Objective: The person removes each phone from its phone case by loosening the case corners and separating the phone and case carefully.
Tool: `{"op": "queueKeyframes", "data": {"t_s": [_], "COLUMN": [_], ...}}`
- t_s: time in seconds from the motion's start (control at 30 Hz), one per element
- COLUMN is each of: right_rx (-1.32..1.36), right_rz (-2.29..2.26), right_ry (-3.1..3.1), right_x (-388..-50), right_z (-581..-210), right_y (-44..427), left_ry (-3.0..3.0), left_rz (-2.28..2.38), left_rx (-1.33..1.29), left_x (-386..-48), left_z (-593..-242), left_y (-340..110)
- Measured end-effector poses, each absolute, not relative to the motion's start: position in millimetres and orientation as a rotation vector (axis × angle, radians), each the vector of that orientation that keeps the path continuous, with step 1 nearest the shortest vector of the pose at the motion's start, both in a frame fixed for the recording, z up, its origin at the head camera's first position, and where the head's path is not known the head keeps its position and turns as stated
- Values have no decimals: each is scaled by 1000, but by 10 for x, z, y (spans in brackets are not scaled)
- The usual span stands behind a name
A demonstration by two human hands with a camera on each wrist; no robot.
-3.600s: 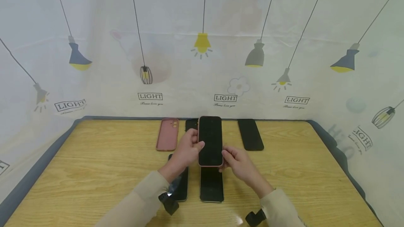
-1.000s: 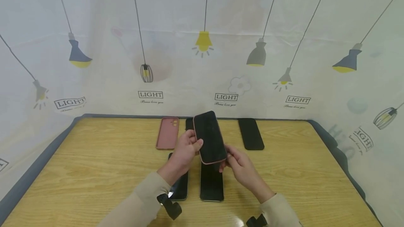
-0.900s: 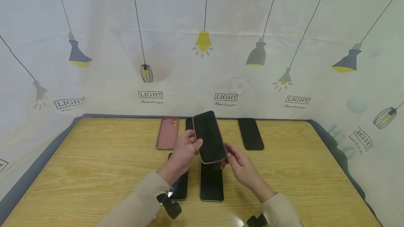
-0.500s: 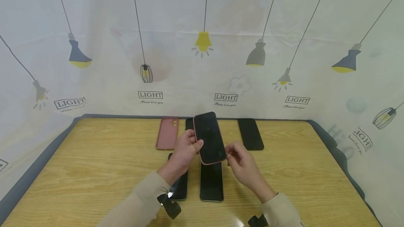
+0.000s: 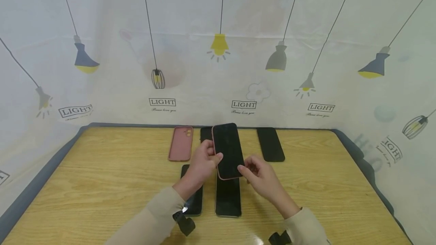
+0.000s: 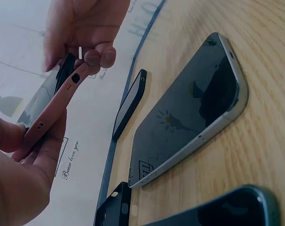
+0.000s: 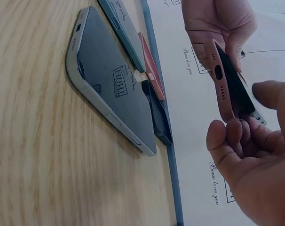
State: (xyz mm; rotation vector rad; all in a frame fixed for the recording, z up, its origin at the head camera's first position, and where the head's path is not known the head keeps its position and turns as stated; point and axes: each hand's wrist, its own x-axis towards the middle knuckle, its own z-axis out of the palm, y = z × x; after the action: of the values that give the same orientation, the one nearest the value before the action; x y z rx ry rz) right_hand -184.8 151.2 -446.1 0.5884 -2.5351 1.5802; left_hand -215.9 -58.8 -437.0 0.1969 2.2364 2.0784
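A dark-screened phone [image 5: 228,146] in a pink case [image 7: 222,94] is held above the table, leaning a little. My left hand [image 5: 201,165] grips its left side, thumb on the front edge and fingers behind. At the lower right corner, my right hand [image 5: 265,180] has its thumb over the screen's edge and curled fingers against the case. In the left wrist view a black edge of the phone [image 6: 63,75] stands proud of the pink rim near the right fingers. How the far end sits in the case cannot be told.
Two phones lie below my hands, one in the middle [image 5: 228,199] and one left [image 5: 195,201], partly under my left arm. Along the back lie a pink case [image 5: 180,144], a partly hidden black case [image 5: 205,134] and a flat black item [image 5: 270,144]. A patterned cloth [image 5: 204,112] hangs behind.
The held phone and case have shifted slightly right and lower and tilt less than half a second ago. My right thumb has moved from beside the corner onto the screen's edge.
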Motion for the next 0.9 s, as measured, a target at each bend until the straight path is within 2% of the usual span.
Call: {"op": "queueKeyframes", "data": {"t_s": [0.37, 0.67, 0.9], "right_rx": [510, 629, 577], "right_rz": [1670, 1613, 1843], "right_ry": [-2655, -2684, -2651], "right_x": [-1858, -1851, -1856], "right_z": [-4441, -4418, -4430], "right_y": [1552, 1571, 1602], "left_ry": [2303, 2357, 2368], "left_rz": [1910, 1857, 1837], "left_rx": [228, 261, 268], "left_x": [-2172, -2184, -2189], "left_z": [-4352, -4375, -4353], "left_y": [-607, -613, -611]}}
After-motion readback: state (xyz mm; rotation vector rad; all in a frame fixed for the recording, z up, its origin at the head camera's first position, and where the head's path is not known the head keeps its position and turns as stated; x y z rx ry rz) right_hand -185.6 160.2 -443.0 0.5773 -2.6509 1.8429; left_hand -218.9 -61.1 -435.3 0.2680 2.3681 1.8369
